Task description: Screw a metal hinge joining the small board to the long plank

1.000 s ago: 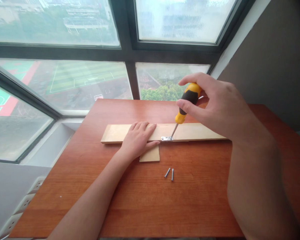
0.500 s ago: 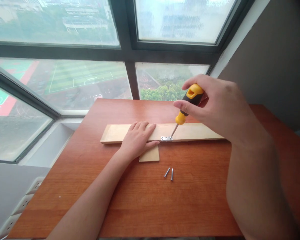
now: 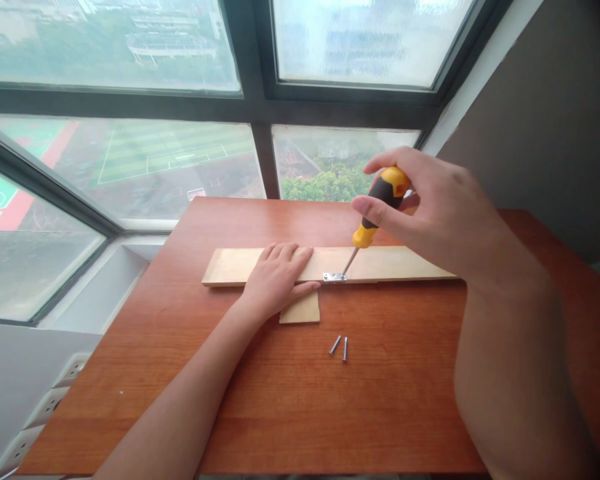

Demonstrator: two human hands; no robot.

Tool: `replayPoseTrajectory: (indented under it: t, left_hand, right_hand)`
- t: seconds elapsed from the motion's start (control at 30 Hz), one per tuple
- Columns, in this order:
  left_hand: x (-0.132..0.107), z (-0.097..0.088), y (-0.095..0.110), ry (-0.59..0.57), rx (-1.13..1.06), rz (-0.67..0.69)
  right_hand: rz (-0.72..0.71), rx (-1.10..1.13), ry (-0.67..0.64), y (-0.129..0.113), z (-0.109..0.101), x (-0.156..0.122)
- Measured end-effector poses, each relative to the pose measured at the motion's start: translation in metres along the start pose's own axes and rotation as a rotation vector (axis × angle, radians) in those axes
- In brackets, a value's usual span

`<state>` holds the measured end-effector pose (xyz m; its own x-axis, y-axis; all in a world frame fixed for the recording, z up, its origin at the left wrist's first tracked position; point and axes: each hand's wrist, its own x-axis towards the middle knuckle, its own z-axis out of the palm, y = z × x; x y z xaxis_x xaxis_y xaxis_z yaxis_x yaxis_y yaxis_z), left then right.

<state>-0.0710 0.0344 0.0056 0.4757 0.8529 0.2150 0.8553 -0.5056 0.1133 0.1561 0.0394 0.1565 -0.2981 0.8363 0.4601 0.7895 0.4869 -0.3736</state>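
My right hand (image 3: 425,200) is closed round the yellow and black handle of a screwdriver (image 3: 364,235). The shaft slants down to the left, and its tip meets the right end of a small metal hinge (image 3: 335,277) at the near edge of a long wooden board (image 3: 385,261). Flat across that board lies my left hand (image 3: 279,277), fingers stretched out, just left of the hinge. A short piece of wood (image 3: 303,310) juts toward me from under the board, below my left hand. Two screws (image 3: 341,349) lie side by side nearer to me.
The brown wooden table (image 3: 390,393) carries everything. Windows with a dark frame (image 3: 260,110) rise behind its far edge. White wall sockets (image 3: 45,408) line the low wall at the left, and a dark grey wall (image 3: 540,127) stands to the right.
The screwdriver handle has turned a little in my right hand, its notch now facing right. My left hand stays put on the board.
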Motion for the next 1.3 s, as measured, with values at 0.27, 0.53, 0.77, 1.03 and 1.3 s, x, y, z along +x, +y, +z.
replayPoseTrajectory:
  t: [0.27, 0.53, 0.77, 1.03, 1.3]
  left_hand:
    - [0.0, -0.001, 0.001, -0.008, 0.011, 0.006]
    - [0.0, 0.0, 0.0, -0.011, 0.023, 0.007]
    - [0.0, -0.001, 0.0, -0.006, 0.02, 0.012]
    - [0.0, 0.001, -0.001, -0.002, 0.034, 0.011]
    - [0.0, 0.001, -0.001, -0.003, 0.03, 0.011]
  right_hand:
    - [-0.028, 0.065, -0.054, 0.005, -0.004, -0.003]
    - [-0.038, 0.164, -0.072, 0.004, -0.002, -0.002]
    - [-0.049, -0.013, 0.023, 0.007, 0.0, 0.001]
    - [-0.108, 0.247, -0.046, 0.006, -0.007, -0.004]
    - [-0.118, 0.074, 0.077, 0.007, -0.003, 0.001]
